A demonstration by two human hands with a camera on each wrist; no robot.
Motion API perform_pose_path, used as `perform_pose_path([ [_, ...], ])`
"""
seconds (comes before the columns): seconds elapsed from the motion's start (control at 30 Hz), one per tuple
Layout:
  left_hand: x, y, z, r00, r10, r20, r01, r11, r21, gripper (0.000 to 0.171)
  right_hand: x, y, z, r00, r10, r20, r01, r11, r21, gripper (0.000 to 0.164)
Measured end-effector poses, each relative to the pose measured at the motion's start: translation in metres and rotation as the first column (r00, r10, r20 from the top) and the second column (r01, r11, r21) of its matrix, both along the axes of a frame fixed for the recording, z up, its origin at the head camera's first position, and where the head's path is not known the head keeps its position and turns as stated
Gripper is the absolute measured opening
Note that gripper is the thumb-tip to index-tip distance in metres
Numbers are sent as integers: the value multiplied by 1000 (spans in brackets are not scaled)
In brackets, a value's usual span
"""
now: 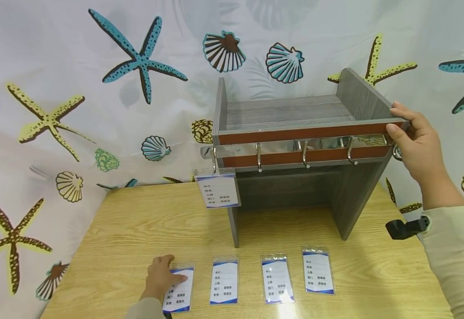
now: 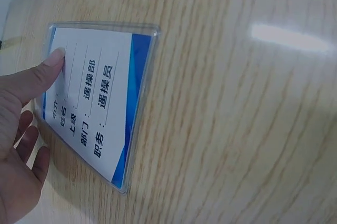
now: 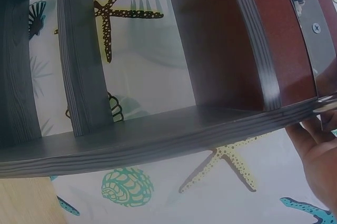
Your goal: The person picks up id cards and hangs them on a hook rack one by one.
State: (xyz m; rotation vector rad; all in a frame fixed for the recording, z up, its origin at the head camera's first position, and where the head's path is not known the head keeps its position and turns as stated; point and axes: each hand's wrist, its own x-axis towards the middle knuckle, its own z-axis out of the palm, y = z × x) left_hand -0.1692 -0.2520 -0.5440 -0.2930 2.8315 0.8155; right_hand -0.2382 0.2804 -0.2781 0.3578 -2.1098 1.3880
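Note:
My left hand point(image 1: 160, 277) is at the leftmost of several clear-sleeved name badges on the table. Its thumb lies on the face of that name badge point(image 2: 97, 87), with the other fingers at the badge's edge, partly hidden. Up at the right front corner of a grey wooden shelf rack point(image 1: 287, 108), my right hand point(image 1: 421, 141) grips the side board, thumb at the front. Along the rack's front runs a metal strip with several hooks point(image 1: 305, 154). Another name badge point(image 1: 219, 190) hangs at the leftmost hook.
Three more badges lie in a row before the rack: one badge point(image 1: 224, 281), a middle badge point(image 1: 277, 279) and a right badge point(image 1: 318, 271). The wood-grain table point(image 1: 136, 221) supports everything. Behind stands a sea-patterned curtain point(image 1: 96, 110).

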Motion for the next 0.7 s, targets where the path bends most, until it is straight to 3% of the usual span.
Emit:
perform_pose_path([
  [0.33,1,1,-2,1000,-11,-4,11,1000,-26,54,-1,2,0,1000,-16,5,16,1000,20,35],
  [0.7,-2,3,-3,999,-31,-23,30,997,-66,44,-2,1,0,1000,-24,11,24,999,26,35],
])
